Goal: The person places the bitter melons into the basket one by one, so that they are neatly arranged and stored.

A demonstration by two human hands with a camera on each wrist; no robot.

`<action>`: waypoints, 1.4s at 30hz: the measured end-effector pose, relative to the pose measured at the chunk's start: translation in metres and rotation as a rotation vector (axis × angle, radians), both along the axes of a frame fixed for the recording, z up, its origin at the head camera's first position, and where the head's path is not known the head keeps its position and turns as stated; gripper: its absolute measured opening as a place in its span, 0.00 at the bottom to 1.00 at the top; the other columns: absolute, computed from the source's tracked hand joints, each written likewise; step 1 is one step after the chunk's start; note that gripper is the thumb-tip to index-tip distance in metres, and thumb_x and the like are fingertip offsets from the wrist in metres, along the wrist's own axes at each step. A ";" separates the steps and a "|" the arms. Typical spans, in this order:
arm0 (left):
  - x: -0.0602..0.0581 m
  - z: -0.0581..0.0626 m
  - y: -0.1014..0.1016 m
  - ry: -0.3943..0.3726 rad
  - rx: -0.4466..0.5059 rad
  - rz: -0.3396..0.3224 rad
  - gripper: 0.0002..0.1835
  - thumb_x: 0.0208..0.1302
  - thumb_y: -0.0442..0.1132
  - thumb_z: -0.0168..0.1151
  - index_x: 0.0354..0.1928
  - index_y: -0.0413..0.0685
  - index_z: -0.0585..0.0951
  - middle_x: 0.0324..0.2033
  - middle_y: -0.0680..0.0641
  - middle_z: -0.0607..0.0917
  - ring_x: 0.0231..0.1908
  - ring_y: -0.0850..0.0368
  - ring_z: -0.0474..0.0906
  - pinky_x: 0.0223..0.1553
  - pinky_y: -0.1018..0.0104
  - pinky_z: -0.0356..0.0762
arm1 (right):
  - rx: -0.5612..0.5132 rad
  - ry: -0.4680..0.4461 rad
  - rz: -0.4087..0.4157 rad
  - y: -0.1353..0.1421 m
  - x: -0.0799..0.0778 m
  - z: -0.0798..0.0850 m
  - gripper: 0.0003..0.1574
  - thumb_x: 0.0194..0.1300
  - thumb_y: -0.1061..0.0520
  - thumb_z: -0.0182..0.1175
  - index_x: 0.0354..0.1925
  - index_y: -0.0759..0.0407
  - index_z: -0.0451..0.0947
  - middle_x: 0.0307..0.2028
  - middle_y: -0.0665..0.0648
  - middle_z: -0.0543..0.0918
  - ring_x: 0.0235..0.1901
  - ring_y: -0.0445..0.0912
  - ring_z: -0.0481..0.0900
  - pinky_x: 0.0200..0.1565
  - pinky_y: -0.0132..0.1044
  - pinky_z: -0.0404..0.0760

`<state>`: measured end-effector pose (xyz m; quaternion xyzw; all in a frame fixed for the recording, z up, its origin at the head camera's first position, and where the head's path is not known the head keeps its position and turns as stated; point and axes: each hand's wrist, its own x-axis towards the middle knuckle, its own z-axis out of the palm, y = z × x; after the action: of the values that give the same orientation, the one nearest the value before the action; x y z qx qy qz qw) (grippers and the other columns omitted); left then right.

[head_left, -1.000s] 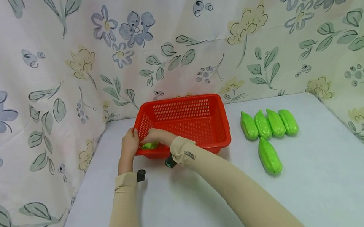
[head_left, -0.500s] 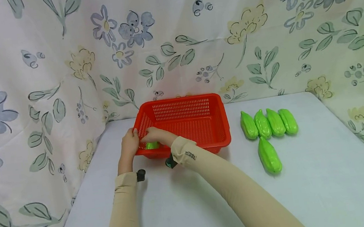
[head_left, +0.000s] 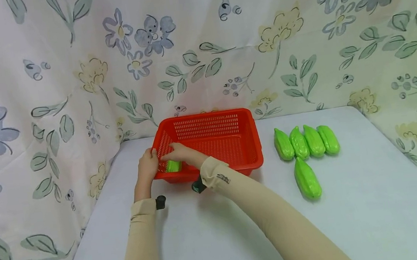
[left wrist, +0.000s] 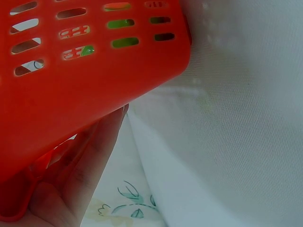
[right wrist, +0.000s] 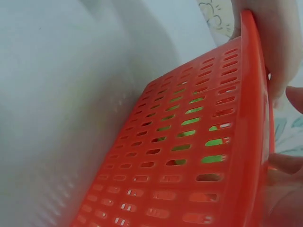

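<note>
My left hand (head_left: pixel 148 166) grips the left rim of a red plastic basket (head_left: pixel 256 139), its thumb over the edge. In the left wrist view the fingers (left wrist: pixel 97 156) lie along the outside of the basket wall. Over the basket's left end is my right hand (head_left: pixel 184 153), fingers extended and holding nothing. Below it a bright green bitter gourd (head_left: pixel 174 166) lies in the front left corner, partly hidden by the front wall. Its green shows through the wall slots in the right wrist view, where part of my right hand (right wrist: pixel 286 196) appears beyond the rim.
Several green gourds (head_left: pixel 300 143) stand in a row right of the basket. One more gourd (head_left: pixel 307 178) lies in front of them. A white table (head_left: pixel 371 196) carries everything, and a flowered curtain (head_left: pixel 202 82) hangs behind and at the sides.
The right hand's fingers have come off the gourd and straightened, rising slightly. The gourd has settled into the basket's front left corner. My left hand keeps its grip on the rim.
</note>
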<state>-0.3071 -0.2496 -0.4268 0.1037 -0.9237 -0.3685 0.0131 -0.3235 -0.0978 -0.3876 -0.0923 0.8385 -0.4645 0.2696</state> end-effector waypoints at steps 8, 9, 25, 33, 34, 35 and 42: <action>-0.001 -0.001 -0.001 0.015 -0.010 -0.004 0.29 0.79 0.48 0.30 0.71 0.35 0.60 0.65 0.31 0.70 0.62 0.35 0.70 0.60 0.40 0.69 | -0.072 0.018 0.004 0.009 0.006 0.005 0.47 0.66 0.45 0.61 0.75 0.53 0.53 0.73 0.57 0.62 0.70 0.54 0.62 0.68 0.54 0.66; -0.001 -0.001 0.000 0.016 -0.011 -0.004 0.29 0.79 0.48 0.30 0.71 0.35 0.60 0.65 0.31 0.70 0.62 0.35 0.70 0.61 0.40 0.69 | -0.080 0.022 0.004 0.010 0.007 0.006 0.48 0.66 0.44 0.61 0.75 0.53 0.52 0.73 0.57 0.62 0.70 0.54 0.62 0.68 0.54 0.66; 0.000 -0.001 0.001 0.010 -0.007 0.010 0.28 0.79 0.48 0.32 0.70 0.36 0.62 0.63 0.31 0.72 0.57 0.37 0.73 0.58 0.41 0.71 | -0.191 0.095 -0.073 0.027 0.010 0.010 0.49 0.64 0.39 0.62 0.75 0.48 0.54 0.74 0.56 0.61 0.72 0.53 0.59 0.69 0.54 0.64; 0.002 0.000 0.002 0.008 -0.002 0.014 0.28 0.80 0.47 0.31 0.70 0.36 0.61 0.63 0.32 0.72 0.57 0.38 0.73 0.57 0.42 0.72 | -0.255 0.092 -0.095 0.037 0.018 0.016 0.48 0.64 0.39 0.62 0.75 0.45 0.54 0.74 0.54 0.61 0.74 0.53 0.57 0.68 0.56 0.64; 0.002 0.001 0.002 0.008 -0.003 0.014 0.28 0.80 0.47 0.31 0.70 0.36 0.61 0.63 0.31 0.72 0.57 0.38 0.73 0.57 0.42 0.72 | -0.261 0.097 -0.096 0.039 0.018 0.016 0.48 0.64 0.39 0.62 0.75 0.45 0.54 0.74 0.54 0.61 0.74 0.53 0.57 0.68 0.56 0.64; 0.002 0.001 0.003 0.009 -0.002 0.015 0.28 0.80 0.47 0.31 0.70 0.36 0.61 0.64 0.31 0.72 0.57 0.38 0.73 0.58 0.42 0.72 | -0.267 0.101 -0.098 0.041 0.019 0.016 0.48 0.64 0.38 0.62 0.75 0.45 0.54 0.74 0.54 0.61 0.74 0.53 0.56 0.68 0.56 0.64; 0.002 0.001 0.002 0.003 0.001 0.023 0.28 0.80 0.48 0.31 0.71 0.37 0.61 0.64 0.32 0.72 0.56 0.39 0.73 0.57 0.43 0.72 | -0.320 0.095 -0.124 0.055 0.021 0.018 0.48 0.63 0.38 0.62 0.75 0.42 0.53 0.74 0.51 0.61 0.75 0.52 0.55 0.69 0.57 0.62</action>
<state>-0.3050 -0.2473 -0.4259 0.1136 -0.9223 -0.3689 0.0186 -0.3027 -0.0432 -0.3691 -0.1037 0.7698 -0.6027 0.1825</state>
